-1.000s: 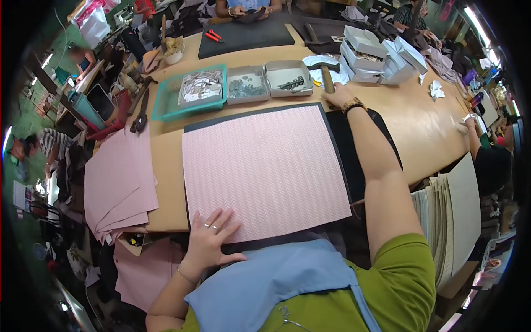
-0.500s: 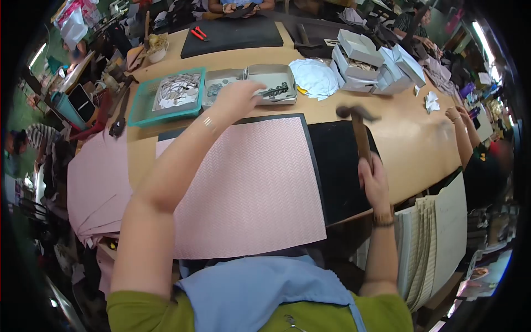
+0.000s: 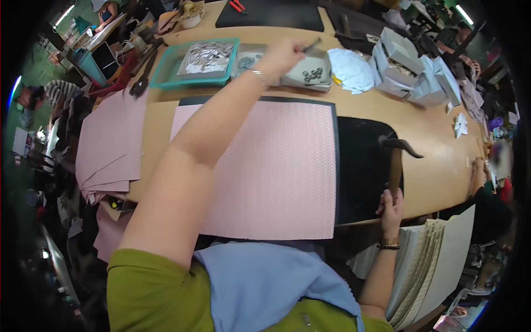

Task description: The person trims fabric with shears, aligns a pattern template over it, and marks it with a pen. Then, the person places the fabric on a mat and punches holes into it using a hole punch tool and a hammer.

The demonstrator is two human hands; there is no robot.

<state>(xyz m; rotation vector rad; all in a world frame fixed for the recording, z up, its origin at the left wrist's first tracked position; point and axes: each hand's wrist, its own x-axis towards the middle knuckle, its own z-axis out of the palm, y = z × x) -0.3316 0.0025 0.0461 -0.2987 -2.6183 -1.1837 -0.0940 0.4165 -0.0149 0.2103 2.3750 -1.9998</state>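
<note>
My left hand (image 3: 282, 60) is raised over the grey open box (image 3: 297, 83), its fingers closed on a short metal rod-like tool (image 3: 312, 45). Small dark metal pieces (image 3: 313, 75) lie inside that box. My right hand (image 3: 391, 207) grips the wooden handle of a hammer (image 3: 396, 166), held head up over the black pad's right side. In front of me a pink sheet with a woven texture (image 3: 276, 171) lies flat, partly covered by my left forearm. A dark board edge (image 3: 336, 144) shows from under it, and a black pad (image 3: 362, 166) extends to the right.
A teal tray (image 3: 160, 77) with a box of pale cut pieces (image 3: 204, 60) stands back left. White boxes (image 3: 401, 66) and white round pieces (image 3: 351, 69) are at back right. Pink sheets (image 3: 113, 138) hang at left; red-handled pliers (image 3: 238, 6) lie beyond. Another person's hand (image 3: 477, 166) is at far right.
My left hand has lifted the rod-like tool from the grey box. My right hand and the hammer have moved lower and to the right in view. The whole view has shifted.
</note>
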